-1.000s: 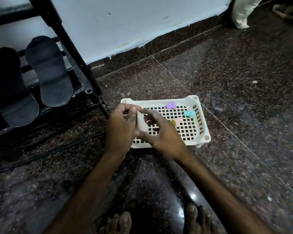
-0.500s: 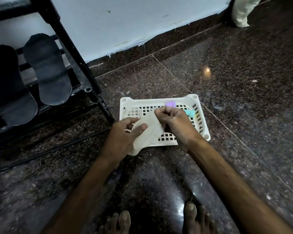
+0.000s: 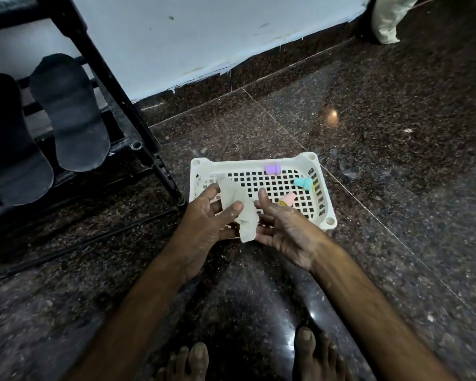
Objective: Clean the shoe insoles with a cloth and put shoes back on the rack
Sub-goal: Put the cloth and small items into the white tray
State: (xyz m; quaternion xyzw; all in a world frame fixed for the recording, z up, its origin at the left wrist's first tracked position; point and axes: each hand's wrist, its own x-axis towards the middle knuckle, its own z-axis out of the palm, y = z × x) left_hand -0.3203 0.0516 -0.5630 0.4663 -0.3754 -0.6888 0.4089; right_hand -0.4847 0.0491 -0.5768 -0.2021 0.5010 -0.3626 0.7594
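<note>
Over on the left, two dark insoles (image 3: 69, 114) lean on the black rack (image 3: 116, 86), well apart from the hands. Next, the left hand (image 3: 206, 224) has its grip on the pale cloth (image 3: 238, 207), thumb pinching it against the fingers above the near edge of the white basket (image 3: 253, 160). The right hand (image 3: 283, 229) lies palm up, fingers loose, holding nothing, at the cloth's hanging end. To my eye the cloth wants folding into a flat pad before meeting an insole, so it wipes rather than drags.
</note>
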